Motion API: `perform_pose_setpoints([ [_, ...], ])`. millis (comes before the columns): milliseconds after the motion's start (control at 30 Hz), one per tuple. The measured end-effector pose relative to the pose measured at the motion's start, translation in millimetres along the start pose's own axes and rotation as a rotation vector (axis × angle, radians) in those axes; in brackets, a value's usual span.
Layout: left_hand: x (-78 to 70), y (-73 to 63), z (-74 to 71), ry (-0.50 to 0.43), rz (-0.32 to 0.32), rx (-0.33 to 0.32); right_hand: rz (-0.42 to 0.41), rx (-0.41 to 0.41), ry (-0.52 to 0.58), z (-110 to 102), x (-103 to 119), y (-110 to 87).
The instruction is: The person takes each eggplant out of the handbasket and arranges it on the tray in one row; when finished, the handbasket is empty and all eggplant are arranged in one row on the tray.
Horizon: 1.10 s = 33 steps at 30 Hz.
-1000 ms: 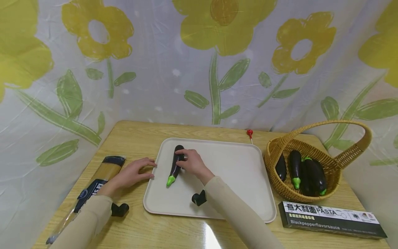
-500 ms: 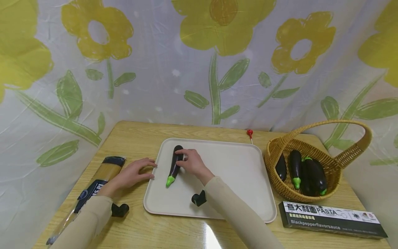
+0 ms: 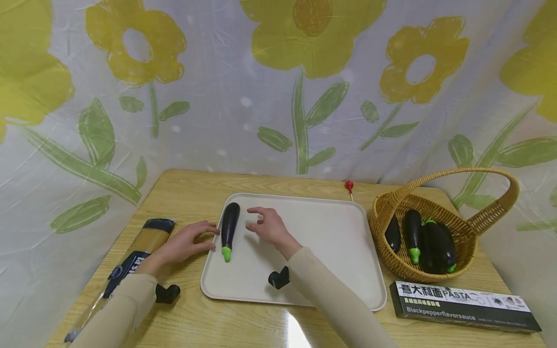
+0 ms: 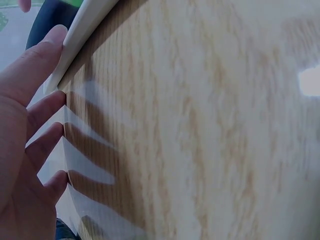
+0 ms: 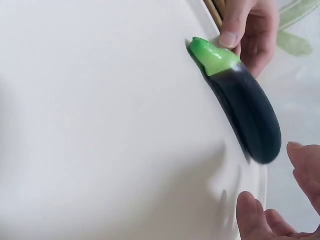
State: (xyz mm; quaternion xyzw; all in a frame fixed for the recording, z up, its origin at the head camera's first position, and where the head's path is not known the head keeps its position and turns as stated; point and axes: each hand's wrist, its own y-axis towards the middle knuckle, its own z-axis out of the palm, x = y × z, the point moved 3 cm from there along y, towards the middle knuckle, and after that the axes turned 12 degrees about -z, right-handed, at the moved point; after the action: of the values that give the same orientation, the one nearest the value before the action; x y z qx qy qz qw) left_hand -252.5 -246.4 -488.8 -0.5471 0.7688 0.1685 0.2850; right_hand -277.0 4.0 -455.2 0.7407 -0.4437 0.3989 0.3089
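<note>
On the left side of a white tray (image 3: 322, 251) lies a dark purple eggplant (image 3: 229, 229), its bright green stem end toward the person. My right hand (image 3: 271, 229) is just right of the eggplant, thumb and fingers apart with nothing between them. In the right wrist view a gap shows between those fingertips and the eggplant (image 5: 245, 110). At the tray's left edge is my left hand (image 3: 191, 241), fingers loosely extended and holding nothing. The left wrist view shows its thumb (image 4: 37, 65) against the tray rim (image 4: 82, 37).
A wicker basket (image 3: 379, 241) with several eggplants stands to the tray's right, its handle arching high. Before it lies a black pasta box (image 3: 465, 309). A bag of spaghetti (image 3: 150, 239) lies partly under the left forearm. Behind the tray is a small red-headed stick (image 3: 349, 185).
The eggplant has moved left toward the tray's edge, out of my right hand, and lies a little straighter. The right hand stays in nearly the same place. My left hand has not moved.
</note>
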Motion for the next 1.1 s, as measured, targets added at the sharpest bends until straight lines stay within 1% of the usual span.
perform_pose_setpoints([
  [233, 0.7, 0.5, 0.4, 0.003, -0.001, 0.007, 0.018, -0.052, 0.088, -12.9, -1.9, -12.9],
  [433, 0.6, 0.5, 0.7, -0.001, 0.003, 0.010, 0.013, -0.095, 0.149, -31.7, -5.9, -33.8],
  [533, 0.1, 0.0, 0.6, -0.004, 0.009, 0.006, 0.016, -0.117, 0.200, -43.4, -7.8, -48.7],
  [667, -0.3, -1.2, 0.2, 0.009, 0.013, -0.005, -0.002, -0.149, 0.274, -60.4, -9.5, -70.5],
  [700, -0.5, -1.4, 0.1, 0.007, 0.006, -0.007, -0.007, -0.156, 0.286, -65.1, -9.5, -76.4],
  [833, -0.9, -1.5, -0.1, 0.012, 0.008, -0.011, -0.002, -0.187, 0.332, -84.6, -7.4, -100.8],
  [967, -0.7, -0.5, 0.4, 0.004, -0.005, 0.002, 0.003, -0.223, 0.355, -104.4, -7.3, -126.1],
  [1100, 0.0, 0.1, 0.9, 0.006, -0.013, 0.011, 0.002, -0.248, 0.335, -122.5, -9.7, -151.3],
])
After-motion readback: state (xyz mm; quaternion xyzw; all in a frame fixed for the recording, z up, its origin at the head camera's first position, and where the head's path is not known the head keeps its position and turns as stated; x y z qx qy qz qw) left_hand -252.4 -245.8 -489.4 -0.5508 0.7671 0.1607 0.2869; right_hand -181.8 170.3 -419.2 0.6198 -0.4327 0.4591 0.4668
